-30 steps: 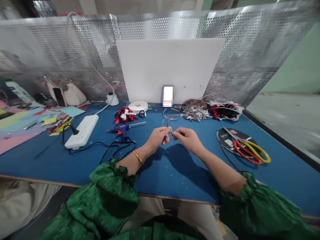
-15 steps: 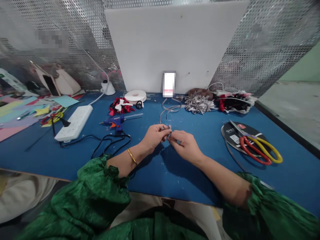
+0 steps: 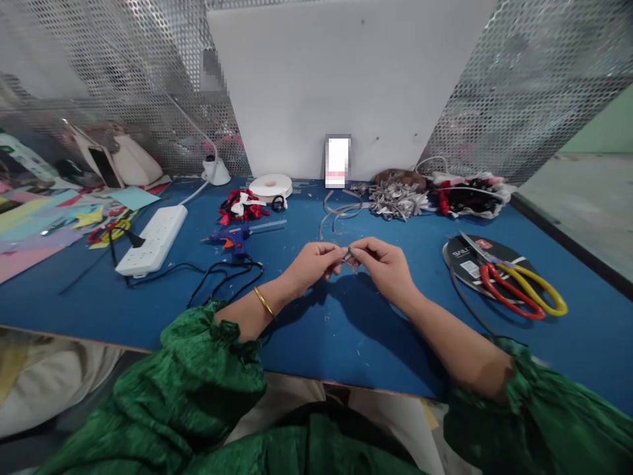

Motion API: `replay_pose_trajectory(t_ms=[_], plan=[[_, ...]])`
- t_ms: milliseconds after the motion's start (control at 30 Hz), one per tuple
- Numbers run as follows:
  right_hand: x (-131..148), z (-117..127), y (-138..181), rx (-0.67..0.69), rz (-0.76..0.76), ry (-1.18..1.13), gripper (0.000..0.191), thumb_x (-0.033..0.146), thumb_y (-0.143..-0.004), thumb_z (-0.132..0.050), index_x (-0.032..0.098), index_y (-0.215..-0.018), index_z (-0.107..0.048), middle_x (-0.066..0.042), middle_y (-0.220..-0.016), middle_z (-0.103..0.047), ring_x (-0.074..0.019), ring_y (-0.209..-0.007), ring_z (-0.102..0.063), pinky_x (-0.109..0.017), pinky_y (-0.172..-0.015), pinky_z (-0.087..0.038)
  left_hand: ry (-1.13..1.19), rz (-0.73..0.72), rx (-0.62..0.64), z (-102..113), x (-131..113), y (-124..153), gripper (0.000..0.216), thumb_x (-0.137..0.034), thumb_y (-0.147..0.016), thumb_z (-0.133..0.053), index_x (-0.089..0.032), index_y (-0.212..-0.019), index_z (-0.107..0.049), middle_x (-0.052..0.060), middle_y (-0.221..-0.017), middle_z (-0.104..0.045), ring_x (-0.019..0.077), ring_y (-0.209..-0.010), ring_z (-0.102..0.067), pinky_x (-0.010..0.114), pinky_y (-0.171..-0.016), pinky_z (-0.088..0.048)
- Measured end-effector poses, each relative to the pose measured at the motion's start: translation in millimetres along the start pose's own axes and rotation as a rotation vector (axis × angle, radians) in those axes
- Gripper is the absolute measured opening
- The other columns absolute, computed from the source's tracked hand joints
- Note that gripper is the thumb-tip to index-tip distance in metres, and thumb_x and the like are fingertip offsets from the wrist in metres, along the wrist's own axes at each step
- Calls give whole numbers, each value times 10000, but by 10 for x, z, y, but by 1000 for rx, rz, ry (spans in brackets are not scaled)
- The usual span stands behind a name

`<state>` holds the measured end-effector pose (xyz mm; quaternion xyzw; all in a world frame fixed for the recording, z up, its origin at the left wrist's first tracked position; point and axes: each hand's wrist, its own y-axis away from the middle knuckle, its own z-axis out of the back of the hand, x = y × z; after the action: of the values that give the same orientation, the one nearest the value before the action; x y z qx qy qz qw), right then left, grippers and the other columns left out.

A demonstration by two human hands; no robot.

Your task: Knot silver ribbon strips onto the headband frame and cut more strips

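Between my two hands is a small piece of grey ribbon (image 3: 350, 258), mostly covered by the fingers. My left hand (image 3: 319, 265) pinches it from the left with thumb and forefinger. From the right, my right hand (image 3: 382, 265) grips the same piece, its fingertips almost touching the left ones. Both hands hover just above the blue table (image 3: 316, 336). Behind them lie loose curls of grey ribbon (image 3: 341, 210). A heap of grey ribbon bows (image 3: 399, 199) sits farther back to the right.
Right: scissors (image 3: 514, 280) on a black ribbon spool (image 3: 462, 267). Left: a blue glue gun (image 3: 232, 239) with a tangled cord, a white power strip (image 3: 154, 241), red and white bows (image 3: 240, 208) and a white spool (image 3: 270, 186). A phone (image 3: 338, 161) leans on the white board (image 3: 346, 86).
My right hand has turned and shifted slightly right and up, its fingertips a little apart from the left hand's. The grey ribbon piece now sits lower between the fingers. The view has shifted slightly.
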<state>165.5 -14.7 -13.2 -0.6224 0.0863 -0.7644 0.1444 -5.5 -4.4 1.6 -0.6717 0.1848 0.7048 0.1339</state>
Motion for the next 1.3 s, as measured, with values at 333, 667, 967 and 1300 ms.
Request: replay_pose_trajectory(t_ms=[333,667,967,1300], plan=[[-11,10,-4,-200,-79,-176,147,317,-797,-650,182,-742,-653,13,-636,-578,-125,-618,-508,-267,-631,-406,331,56,47,92,-25,-41,345,-316,-824,-467,-105,-955,-707,90,-797,-687,73,-492,-450,229,-516,-357],[32,-32,30,-138,-50,-174,146,333,-784,-657,188,-769,-663,-7,-705,-624,-138,-661,-540,-276,-652,-441,45,46,30,77,8,-46,324,-434,-750,-680,-123,-836,-714,61,-703,-683,61,-467,-423,206,-450,-312],[-10,-80,44,-89,-85,-245,129,302,-777,-659,181,-729,-660,4,-663,-608,-120,-610,-524,-267,-623,-432,-618,-280,-151,22,-107,55,138,-267,-781,-635,-174,-680,-652,14,-605,-630,105,-534,-470,234,-564,-321],[-73,-38,0,-114,-178,-309,191,363,-744,-707,179,-750,-658,9,-699,-611,-111,-614,-536,-262,-624,-437,-718,-359,-196,22,-40,54,237,-294,-893,-504,-205,-996,-699,31,-739,-690,144,-638,-568,237,-620,-359]])
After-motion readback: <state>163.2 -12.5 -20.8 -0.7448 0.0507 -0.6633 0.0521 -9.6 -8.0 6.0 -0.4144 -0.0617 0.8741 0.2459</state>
